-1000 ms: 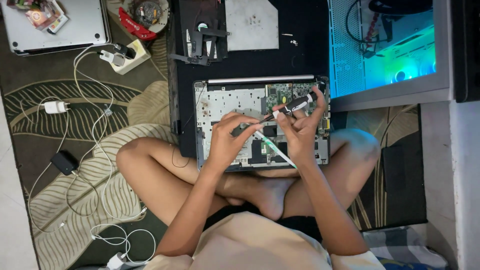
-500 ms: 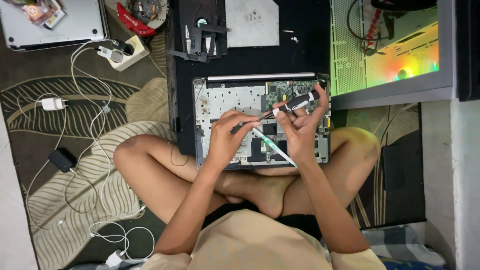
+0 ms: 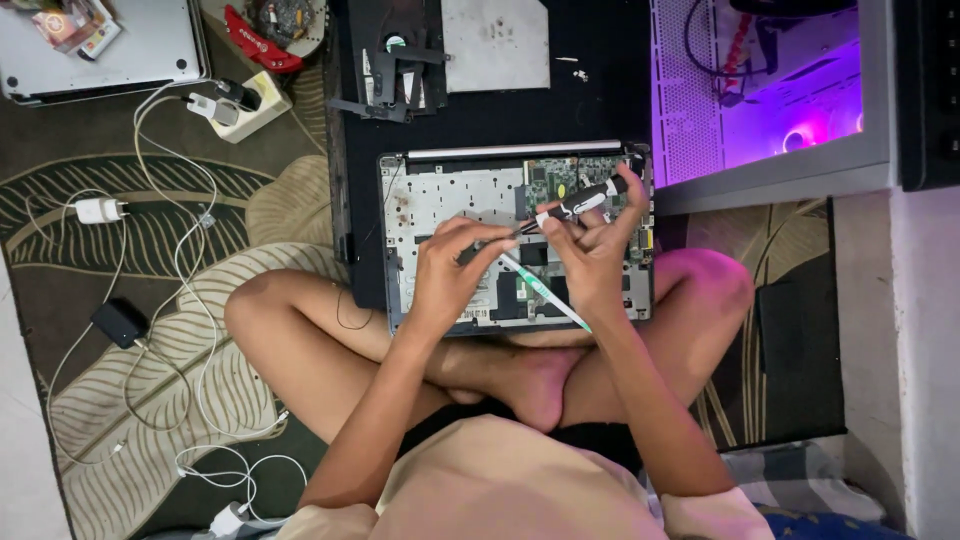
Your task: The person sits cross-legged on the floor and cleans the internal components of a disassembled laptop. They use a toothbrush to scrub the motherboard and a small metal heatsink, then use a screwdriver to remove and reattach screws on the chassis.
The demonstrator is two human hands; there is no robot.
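The opened laptop (image 3: 460, 215) lies on a black mat (image 3: 600, 100), near its front edge, against the person's crossed legs; its grey metal frame and one green circuit board are bare. The right hand (image 3: 592, 250) is closed around one black screwdriver (image 3: 580, 200) with a white band. The left hand (image 3: 450, 275) pinches its thin tip. One flat green-white strip (image 3: 545, 292) lies slanted under the hands.
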